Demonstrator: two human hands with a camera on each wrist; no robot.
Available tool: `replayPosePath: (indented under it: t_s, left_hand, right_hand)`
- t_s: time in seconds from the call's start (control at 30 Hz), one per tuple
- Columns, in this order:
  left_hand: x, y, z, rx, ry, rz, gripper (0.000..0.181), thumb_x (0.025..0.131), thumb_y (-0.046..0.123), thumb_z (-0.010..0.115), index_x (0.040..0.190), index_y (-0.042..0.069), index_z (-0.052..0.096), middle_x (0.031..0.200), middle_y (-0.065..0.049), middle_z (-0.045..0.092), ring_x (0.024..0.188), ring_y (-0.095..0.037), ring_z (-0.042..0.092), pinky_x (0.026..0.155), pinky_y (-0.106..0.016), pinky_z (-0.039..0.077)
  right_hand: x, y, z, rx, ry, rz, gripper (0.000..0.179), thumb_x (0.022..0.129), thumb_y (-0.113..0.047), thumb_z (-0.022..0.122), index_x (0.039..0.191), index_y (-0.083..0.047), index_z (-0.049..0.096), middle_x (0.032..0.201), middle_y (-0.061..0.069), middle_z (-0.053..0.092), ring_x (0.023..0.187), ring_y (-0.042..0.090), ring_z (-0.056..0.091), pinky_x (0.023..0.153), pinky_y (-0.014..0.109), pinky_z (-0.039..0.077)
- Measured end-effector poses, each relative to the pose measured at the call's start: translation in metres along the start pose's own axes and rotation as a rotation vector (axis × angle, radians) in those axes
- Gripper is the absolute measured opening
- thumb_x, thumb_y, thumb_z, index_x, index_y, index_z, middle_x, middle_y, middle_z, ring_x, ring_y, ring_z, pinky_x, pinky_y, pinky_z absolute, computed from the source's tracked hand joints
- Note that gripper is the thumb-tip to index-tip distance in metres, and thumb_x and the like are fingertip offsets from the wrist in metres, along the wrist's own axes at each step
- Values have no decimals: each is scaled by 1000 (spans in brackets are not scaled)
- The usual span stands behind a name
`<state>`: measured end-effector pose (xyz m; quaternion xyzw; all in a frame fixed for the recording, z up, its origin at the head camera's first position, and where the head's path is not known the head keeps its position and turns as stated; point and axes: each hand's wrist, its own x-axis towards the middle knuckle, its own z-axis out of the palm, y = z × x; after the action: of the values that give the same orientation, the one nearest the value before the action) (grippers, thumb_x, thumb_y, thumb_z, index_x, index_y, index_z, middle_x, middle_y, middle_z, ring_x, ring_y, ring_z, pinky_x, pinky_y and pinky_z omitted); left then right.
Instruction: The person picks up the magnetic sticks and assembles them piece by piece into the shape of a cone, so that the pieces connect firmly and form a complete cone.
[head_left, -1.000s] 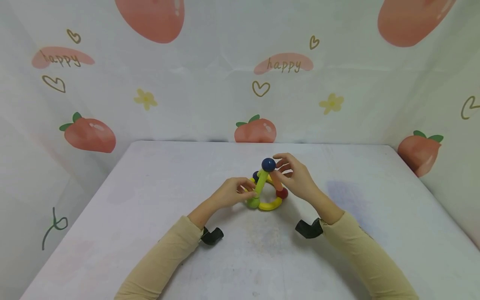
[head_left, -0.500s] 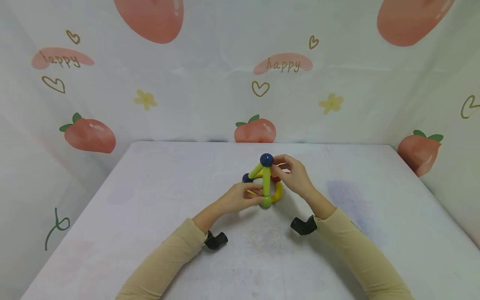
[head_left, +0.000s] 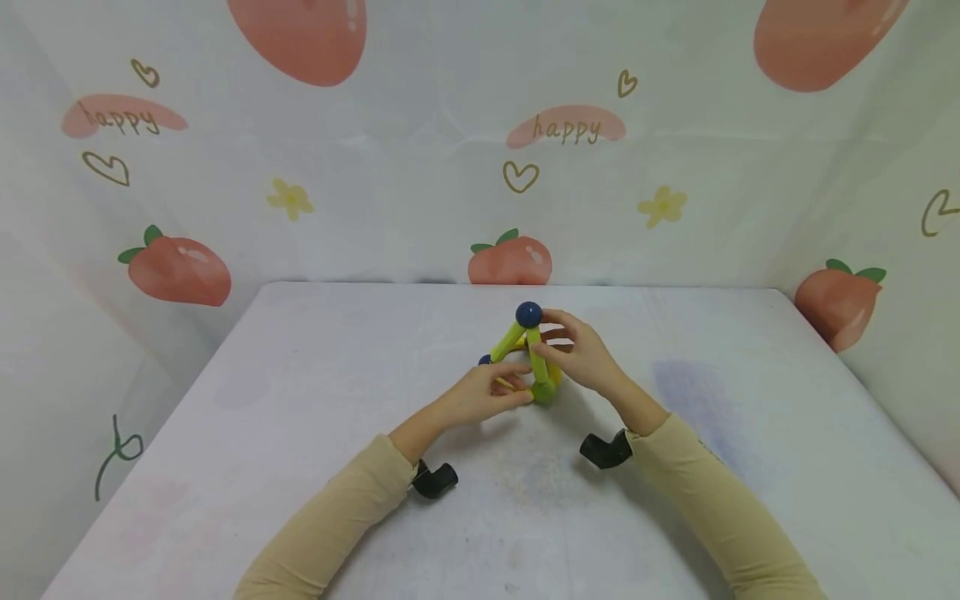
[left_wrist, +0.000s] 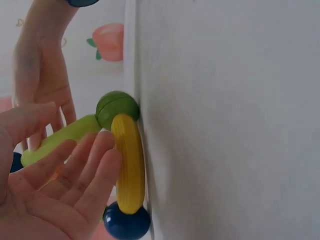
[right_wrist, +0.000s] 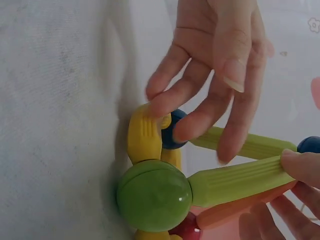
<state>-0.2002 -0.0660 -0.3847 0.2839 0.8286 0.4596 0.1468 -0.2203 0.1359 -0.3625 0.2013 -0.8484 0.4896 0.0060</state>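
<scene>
A ball-and-stick toy frame stands mid-table. A dark blue ball (head_left: 528, 315) tops it. A light green stick (right_wrist: 240, 180) slopes from there to a green ball (right_wrist: 154, 196). An orange stick (right_wrist: 240, 206) leads toward a red ball (right_wrist: 187, 228), and a yellow curved stick (left_wrist: 130, 165) joins the green ball to another blue ball (left_wrist: 127, 221) at the base. My right hand (head_left: 588, 354) grips the upper part, its thumb on the light green stick near the top. Loosely extended fingers of my left hand (head_left: 480, 392) lie close against the base; contact is hard to tell.
The white table (head_left: 480, 533) ends at a fabric backdrop (head_left: 405, 167) printed with peaches, hearts and flowers. A black angled piece (head_left: 435, 481) sits at the left cuff, and a matching black piece (head_left: 606, 450) at the right cuff.
The frame has turned: its green ball has swung to the right, and the red ball has passed out of sight in the head view. My left hand has shifted slightly right, my right hand slightly left.
</scene>
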Motion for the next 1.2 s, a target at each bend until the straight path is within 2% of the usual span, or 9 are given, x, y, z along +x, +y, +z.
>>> replayPosePath:
  t_s: [0.07, 0.13, 0.2, 0.27, 0.33, 0.47, 0.57, 0.93, 1.2]
  left_hand:
    - [0, -2, -4, 12, 76, 31, 36, 91, 15, 60, 123, 1, 57, 104, -15, 67, 92, -24, 66, 82, -26, 53]
    - [1, -4, -9, 27, 178, 36, 28, 90, 13, 59, 116, 1, 61, 102, -14, 68, 88, -22, 65, 78, -25, 52]
    - [2, -7, -14, 44, 273, 16, 23, 89, 11, 60, 110, 2, 64, 101, -13, 67, 87, -21, 64, 77, -26, 52]
    - [3, -10, -20, 81, 325, -22, 22, 89, 11, 61, 110, 4, 64, 104, -12, 66, 90, -21, 63, 79, -28, 52]
    - [4, -12, -25, 141, 315, -74, 26, 88, 12, 62, 113, 5, 62, 108, -13, 63, 96, -24, 62, 84, -31, 52]
    - [9, -17, -32, 243, 198, -151, 37, 87, 15, 64, 122, 4, 59, 118, -15, 60, 102, -27, 60, 87, -34, 51]
    - [13, -20, -34, 253, 150, -180, 36, 87, 13, 65, 121, 2, 60, 119, -14, 61, 100, -26, 62, 84, -31, 52]
    - [16, -21, -32, 243, 150, -208, 32, 84, 14, 68, 114, 4, 65, 110, -13, 65, 93, -23, 64, 78, -28, 53]
    - [17, -19, -32, 238, 156, -219, 31, 84, 15, 69, 113, 5, 65, 109, -11, 65, 92, -22, 63, 78, -29, 53]
  right_hand:
    - [1, 0, 0, -2, -2, 2, 52, 89, -11, 62, 136, -3, 42, 134, 22, 49, 112, 38, 57, 93, 48, 48]
    - [1, 0, 0, -2, -6, 9, 51, 89, -11, 61, 136, -4, 42, 135, 21, 49, 112, 37, 57, 93, 47, 49]
    - [2, 0, 1, -4, -9, 20, 51, 90, -11, 61, 137, -4, 42, 136, 21, 48, 112, 37, 57, 93, 48, 49]
    - [3, -1, 0, -7, -12, 33, 50, 90, -11, 60, 137, -5, 41, 137, 20, 47, 112, 37, 57, 93, 48, 49]
    - [4, 0, 0, -13, -15, 39, 50, 91, -12, 59, 137, -5, 41, 139, 20, 46, 112, 37, 57, 93, 48, 48]
    - [7, 0, -1, -20, -24, 39, 48, 93, -12, 56, 138, -4, 40, 142, 20, 44, 112, 39, 57, 95, 50, 47]
    - [9, 0, -2, -29, -39, 46, 48, 94, -12, 54, 139, -4, 39, 143, 20, 42, 113, 39, 56, 94, 50, 47]
    - [18, 8, -8, -27, -109, 48, 47, 96, -10, 50, 140, -4, 37, 145, 20, 40, 122, 41, 50, 99, 49, 44]
    - [21, 11, -9, -46, -118, 23, 46, 96, -10, 49, 140, -4, 37, 144, 21, 40, 119, 42, 51, 97, 51, 45]
